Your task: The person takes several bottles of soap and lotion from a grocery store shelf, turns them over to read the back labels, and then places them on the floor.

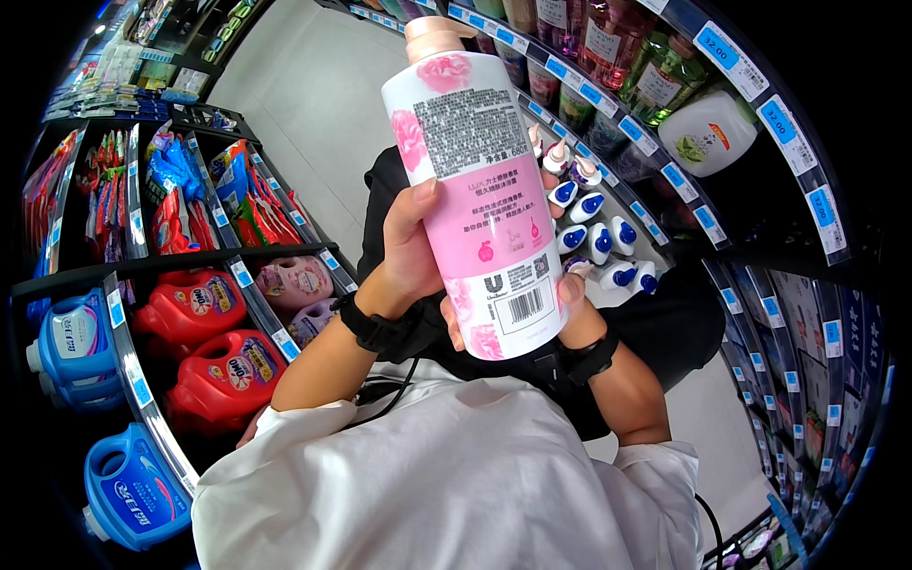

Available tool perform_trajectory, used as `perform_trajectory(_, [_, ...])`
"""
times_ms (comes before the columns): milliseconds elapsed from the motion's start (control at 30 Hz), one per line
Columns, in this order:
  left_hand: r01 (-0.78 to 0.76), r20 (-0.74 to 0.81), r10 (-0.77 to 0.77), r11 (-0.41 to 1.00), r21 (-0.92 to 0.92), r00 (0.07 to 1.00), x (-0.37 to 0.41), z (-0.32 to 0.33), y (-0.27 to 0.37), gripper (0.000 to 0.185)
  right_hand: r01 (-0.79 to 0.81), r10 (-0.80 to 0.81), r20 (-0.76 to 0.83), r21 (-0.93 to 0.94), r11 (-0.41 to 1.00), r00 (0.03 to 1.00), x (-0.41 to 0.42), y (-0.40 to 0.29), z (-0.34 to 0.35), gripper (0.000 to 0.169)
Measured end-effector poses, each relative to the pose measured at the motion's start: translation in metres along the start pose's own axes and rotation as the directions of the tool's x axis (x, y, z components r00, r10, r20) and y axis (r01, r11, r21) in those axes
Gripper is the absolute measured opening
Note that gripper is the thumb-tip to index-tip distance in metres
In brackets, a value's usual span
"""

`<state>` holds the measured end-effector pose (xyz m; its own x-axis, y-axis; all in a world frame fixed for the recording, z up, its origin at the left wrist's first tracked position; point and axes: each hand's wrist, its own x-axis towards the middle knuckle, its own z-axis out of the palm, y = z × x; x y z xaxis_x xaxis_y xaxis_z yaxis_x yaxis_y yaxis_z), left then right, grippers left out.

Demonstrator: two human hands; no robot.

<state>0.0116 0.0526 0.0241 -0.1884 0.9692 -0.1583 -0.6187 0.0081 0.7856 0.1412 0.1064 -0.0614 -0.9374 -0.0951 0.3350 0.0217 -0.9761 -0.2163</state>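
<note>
A white-and-pink Lux body wash pump bottle (491,221) with printed roses is held up before me, its back label facing me. Its pale pink pump head (433,35) points away, toward the aisle floor. My left hand (413,246) grips the bottle around its left side, thumb on the front and fingertips showing at the right edge. Lower down, my right hand (581,313) is around the base, thumb at the right edge. Fingertips also show at the lower left edge; the rest of the fingers are hidden behind the bottle.
On my left, shelves hold red OMO detergent jugs (224,370), blue detergent jugs (135,488) and plastic pouches (174,192). Several white bottles with blue caps (600,242) stand ahead to the right, beside a curved-looking shelf edge (641,132) with price tags. Grey floor tiles (306,107) lie ahead.
</note>
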Motion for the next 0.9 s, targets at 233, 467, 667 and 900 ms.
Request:
perform_trajectory(233, [-0.006,-0.002,0.006,1.0,0.005,1.0,-0.0005,-0.0008,-0.001,0.098,-0.004,0.004,-0.017,0.007,1.0,1.0,-0.0016,0.0015,-0.0006,0.099])
perform_trajectory(467, [0.0,-0.004,0.0,1.0,0.001,1.0,-0.0011,-0.0017,0.0001,0.098,0.002,-0.002,-0.001,-0.001,1.0,1.0,-0.0005,0.0018,-0.0014,0.099])
perform_trajectory(667, [0.011,-0.008,-0.011,1.0,-0.008,1.0,-0.0015,-0.0022,0.0,0.1,-0.004,0.004,0.004,-0.007,1.0,1.0,-0.0001,0.0011,-0.0009,0.097])
perform_trajectory(900, [0.01,-0.005,-0.01,1.0,-0.01,1.0,-0.0016,-0.0035,-0.0013,0.1,-0.053,0.048,-0.082,-0.065,0.996,0.995,-0.003,-0.0023,0.0036,0.105])
